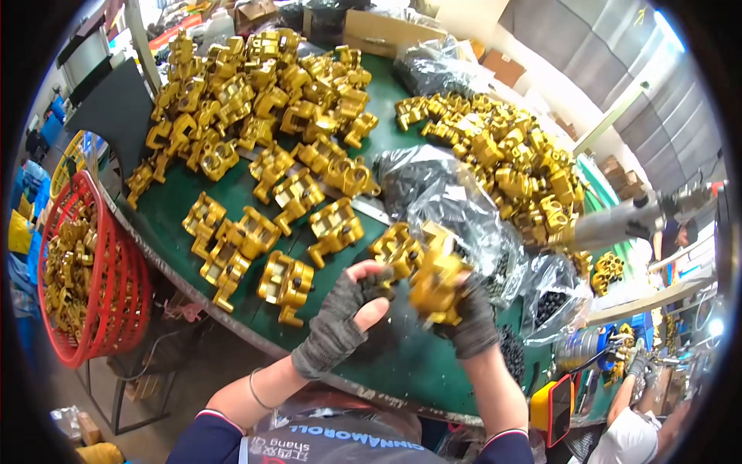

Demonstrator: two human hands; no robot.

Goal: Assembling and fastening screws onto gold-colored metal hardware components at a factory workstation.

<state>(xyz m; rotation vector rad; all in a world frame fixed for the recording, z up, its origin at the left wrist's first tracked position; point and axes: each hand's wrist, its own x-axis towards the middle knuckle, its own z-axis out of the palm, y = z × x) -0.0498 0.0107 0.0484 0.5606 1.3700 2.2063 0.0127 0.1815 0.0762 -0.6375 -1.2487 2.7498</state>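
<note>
Here, the gloved right hand (473,321) clasps a gold metal part (434,290), blurred, above the green desk (406,352). Just beside it, the left hand (334,329) curls its fingers, thumb apart; whether it grips anything, I cannot tell. Beyond lie several similar pieces (255,233) and a clear plastic bag (433,179), while a red basket (127,290) stands at the left.

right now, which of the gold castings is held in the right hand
The motion-blurred casting at the right hand, its outline smeared; the sharper loose castings left of the left hand sit on the green tabletop.
</note>
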